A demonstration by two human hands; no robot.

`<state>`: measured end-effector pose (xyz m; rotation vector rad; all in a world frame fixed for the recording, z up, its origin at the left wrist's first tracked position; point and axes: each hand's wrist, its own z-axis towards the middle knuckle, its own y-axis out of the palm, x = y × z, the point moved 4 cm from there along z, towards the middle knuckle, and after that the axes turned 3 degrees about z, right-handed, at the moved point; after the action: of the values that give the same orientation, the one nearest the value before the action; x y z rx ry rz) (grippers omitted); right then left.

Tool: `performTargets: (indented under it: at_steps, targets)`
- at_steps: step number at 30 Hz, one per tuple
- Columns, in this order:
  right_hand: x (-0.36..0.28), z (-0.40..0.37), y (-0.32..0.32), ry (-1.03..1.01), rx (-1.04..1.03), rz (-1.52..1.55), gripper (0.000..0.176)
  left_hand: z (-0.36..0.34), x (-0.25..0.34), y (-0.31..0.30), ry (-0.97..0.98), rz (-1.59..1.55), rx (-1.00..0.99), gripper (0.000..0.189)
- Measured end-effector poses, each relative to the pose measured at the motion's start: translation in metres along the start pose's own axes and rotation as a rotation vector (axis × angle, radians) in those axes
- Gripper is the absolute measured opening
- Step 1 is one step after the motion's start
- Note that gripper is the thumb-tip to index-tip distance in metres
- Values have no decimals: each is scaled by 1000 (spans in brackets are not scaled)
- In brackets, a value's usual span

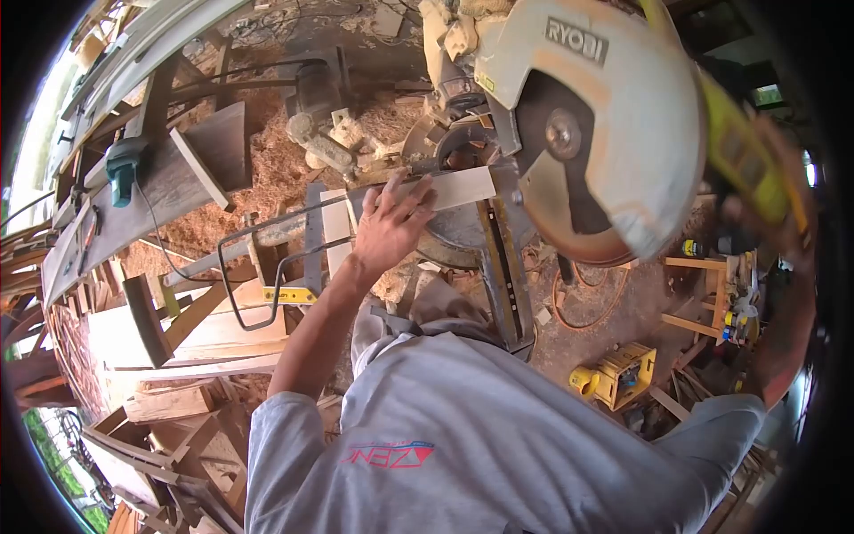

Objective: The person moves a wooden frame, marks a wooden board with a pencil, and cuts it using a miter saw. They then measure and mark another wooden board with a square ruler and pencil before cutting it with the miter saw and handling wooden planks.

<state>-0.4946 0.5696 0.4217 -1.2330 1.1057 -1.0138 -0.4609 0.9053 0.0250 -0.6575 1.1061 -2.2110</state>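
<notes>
My left hand (389, 227) lies with its fingers spread on a short pale wooden board (467, 187), which rests along the miter saw's fence and table. The large Ryobi miter saw (645, 133) stands raised at the upper right, its white guard partly around a round blade (580, 246). At the far right, my right hand (787, 191) is wrapped around the saw's yellow-green handle (740, 147); motion blur smears the fingers. Below the saw head, the slotted table arm (503, 276) points toward my body. A bent black metal rod frame (233, 285) extends left of my left hand.
Sawdust (289, 151) and offcuts cover the left side. A green corded power tool (124, 169) sits on a plank there. Stacked timber (173, 400) lies lower left. A yellow crate (630, 374) and a wooden stand (719, 298) are on the right, near a coiled orange hose (569, 320).
</notes>
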Motion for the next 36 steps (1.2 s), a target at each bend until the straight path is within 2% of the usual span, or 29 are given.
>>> performTargets:
  at_steps: [1, 2, 4, 7, 12, 18, 20, 21, 23, 25, 33, 35, 36]
  targets:
    - [-24, -8, 14, 9, -79, -37, 69, -1, 1, 0, 22, 0, 30, 37]
    - [-39, -17, 42, 303, -120, 230, 61, 1, 2, -3, 11, -22, 39, 36]
    - [-41, -38, 73, -196, 2, 43, 52, 6, 2, -5, 5, -16, 37, 36]
    - [-52, -54, 105, -188, 38, 115, 47, 14, 9, -4, 50, -22, 34, 34]
    - [-43, -63, 110, -111, 79, 146, 43, 18, 11, 1, 61, -25, -19, 30]
    - [-38, -67, 122, -149, 1, 108, 47, 20, 13, -1, 52, -50, 38, 28]
    - [-31, -70, 125, -154, 2, 203, 65, 21, 12, -2, 51, -55, 39, 28]
    - [-30, -70, 126, -155, 0, 204, 65, 22, 12, -2, 49, -59, 41, 28]
    - [-31, -69, 125, -145, 10, 155, 50, 21, 12, -1, 42, -68, 43, 28]
    - [-32, -71, 130, -153, 13, 157, 51, 21, 12, -1, 32, -83, 44, 33]
    - [-27, -74, 139, -248, -7, 152, 57, 22, 12, -2, 33, -81, 29, 32]
    - [-28, -76, 139, -230, -68, 191, 75, 22, 13, -2, 31, -83, 25, 32]
    - [-27, -76, 140, -230, -66, 192, 75, 22, 13, -3, 27, -82, 24, 32]
